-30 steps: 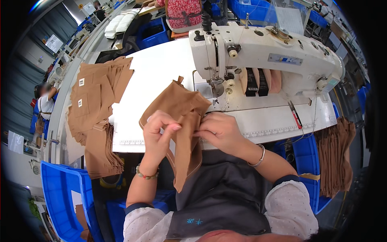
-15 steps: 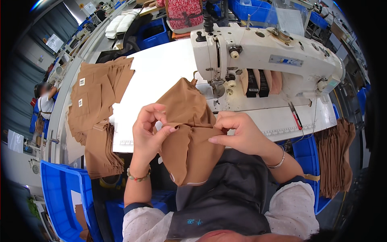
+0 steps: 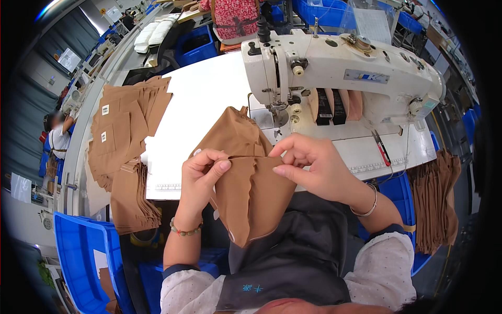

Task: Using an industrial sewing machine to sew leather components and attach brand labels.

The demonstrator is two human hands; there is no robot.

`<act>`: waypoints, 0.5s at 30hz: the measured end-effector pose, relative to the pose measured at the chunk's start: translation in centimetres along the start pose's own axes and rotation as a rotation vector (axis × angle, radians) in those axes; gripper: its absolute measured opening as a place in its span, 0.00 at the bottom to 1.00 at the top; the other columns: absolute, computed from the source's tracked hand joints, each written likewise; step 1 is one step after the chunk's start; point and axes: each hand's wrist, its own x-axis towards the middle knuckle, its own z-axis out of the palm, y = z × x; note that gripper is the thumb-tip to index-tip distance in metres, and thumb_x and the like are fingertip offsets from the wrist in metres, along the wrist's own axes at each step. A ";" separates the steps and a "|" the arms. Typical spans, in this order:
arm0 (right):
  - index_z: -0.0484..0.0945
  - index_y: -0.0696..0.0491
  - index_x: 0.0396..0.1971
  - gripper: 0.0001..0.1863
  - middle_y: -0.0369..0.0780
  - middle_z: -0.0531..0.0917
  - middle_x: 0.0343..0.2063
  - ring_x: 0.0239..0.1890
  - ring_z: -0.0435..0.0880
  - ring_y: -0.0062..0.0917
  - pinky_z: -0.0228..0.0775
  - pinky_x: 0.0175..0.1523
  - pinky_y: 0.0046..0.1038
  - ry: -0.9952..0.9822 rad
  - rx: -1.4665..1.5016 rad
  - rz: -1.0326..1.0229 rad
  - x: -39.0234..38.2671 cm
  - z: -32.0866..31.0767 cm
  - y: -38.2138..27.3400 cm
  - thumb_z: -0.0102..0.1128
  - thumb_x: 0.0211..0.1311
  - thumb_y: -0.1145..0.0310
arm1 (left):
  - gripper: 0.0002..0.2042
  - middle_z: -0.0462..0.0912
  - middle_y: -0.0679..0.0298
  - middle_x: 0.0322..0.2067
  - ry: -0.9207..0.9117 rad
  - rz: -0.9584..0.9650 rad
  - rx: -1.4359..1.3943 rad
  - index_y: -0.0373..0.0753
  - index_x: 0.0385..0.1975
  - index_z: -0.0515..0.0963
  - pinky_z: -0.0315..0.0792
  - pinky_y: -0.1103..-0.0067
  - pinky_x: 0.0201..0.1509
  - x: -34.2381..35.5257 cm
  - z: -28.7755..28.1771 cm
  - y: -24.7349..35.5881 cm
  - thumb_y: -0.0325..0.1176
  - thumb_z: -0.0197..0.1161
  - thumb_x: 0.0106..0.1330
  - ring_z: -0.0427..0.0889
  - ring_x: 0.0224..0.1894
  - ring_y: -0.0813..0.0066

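Tan-brown thin fabric piece (image 3: 250,183) held up between table edge and lap, folded along a horizontal top edge, lower half hanging down over the dark grey apron (image 3: 293,256) — raised and drawn flatter than a second ago, when bunched lower against the body and gripped close together. Since then, hands moved apart along the fold, edge now stretched straight between them; reads as seam edges being matched before going toward the needle, though only a judgement. Left hand (image 3: 201,175) curled, thumb and forefinger pressed together on the left end of the fold, other fingers tucked behind the cloth. Right hand (image 3: 311,167) pinching the right end of the same edge between thumb and forefinger tips, remaining fingers loosely bent, not spread. Both grips narrow — fingertip pinches, nothing else held. Beaded bracelet on the left wrist, thin bangle on the right. Behind the fabric, white industrial sewing machine (image 3: 340,78) standing on the white worktable (image 3: 204,104), needle area just beyond the raised cloth, apart from it. Red-handled small tool (image 3: 380,149) lying on the table to the right of the machine base. Stack of brown cut pieces with small white labels (image 3: 123,136) fanned out at the left table edge, some hanging over. Blue plastic bin (image 3: 78,261) low at left; more brown pieces draped at far right (image 3: 436,199).
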 end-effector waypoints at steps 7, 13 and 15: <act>0.80 0.58 0.39 0.13 0.42 0.86 0.38 0.39 0.87 0.32 0.80 0.43 0.32 0.055 -0.604 -0.939 3.1 5.9 0.3 0.60 0.57 0.68 | 0.08 0.85 0.69 0.34 0.306 -0.051 0.061 0.35 0.37 0.82 0.71 0.86 0.46 -0.8 -4.0 2.6 0.31 0.58 0.76 0.79 0.38 0.85; 0.83 0.62 0.30 0.15 0.45 0.84 0.32 0.38 0.86 0.35 0.82 0.43 0.32 0.329 -0.654 -1.387 8.6 9.6 -3.2 0.62 0.42 0.68 | 0.06 0.82 0.66 0.31 0.519 0.550 1.209 0.32 0.35 0.83 0.70 0.82 0.43 -0.4 -5.4 17.9 0.21 0.58 0.71 0.78 0.35 0.80; 0.82 0.60 0.27 0.14 0.43 0.82 0.30 0.35 0.84 0.32 0.79 0.40 0.29 0.358 -0.650 -1.402 9.6 8.7 -3.1 0.61 0.36 0.69 | 0.05 0.80 0.59 0.28 0.261 0.515 1.385 0.35 0.34 0.84 0.71 0.79 0.40 2.2 -3.5 20.2 0.21 0.61 0.64 0.80 0.32 0.67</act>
